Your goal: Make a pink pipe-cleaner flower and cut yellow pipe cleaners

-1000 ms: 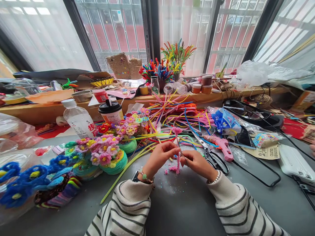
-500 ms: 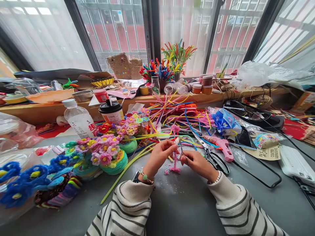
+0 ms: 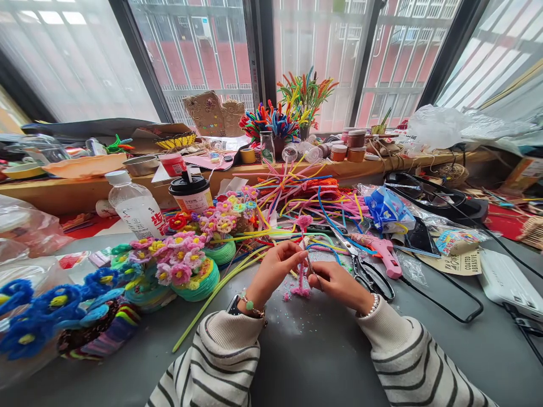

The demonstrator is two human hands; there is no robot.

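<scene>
In the head view, the person's left hand [image 3: 275,270] pinches an upright pink fuzzy pipe cleaner stem [image 3: 302,265] between thumb and fingertips, closed on it near the middle. The stem stands over the grey table [image 3: 322,350], its curled pink foot just at the surface among pink fluff and glitter, and its small looped top rising above the fingers. The right hand [image 3: 337,282] is closed around a small thin metal tool [image 3: 310,264], whose tip lies against the stem just beside the left fingertips; what kind of tool it is cannot be told. Both wrists wear bead bracelets and striped cream sleeves.

Just to the right of the right hand lie black-handled scissors [image 3: 360,265], with a pink glue gun [image 3: 382,251] beside them. Behind the hands spreads a heap of loose multicoloured pipe cleaners [image 3: 305,198]. To the left stand pots of pink pipe-cleaner flowers on green coiled bases [image 3: 186,268], a clear plastic water bottle [image 3: 133,206] and a black-lidded paper cup [image 3: 192,193].
</scene>
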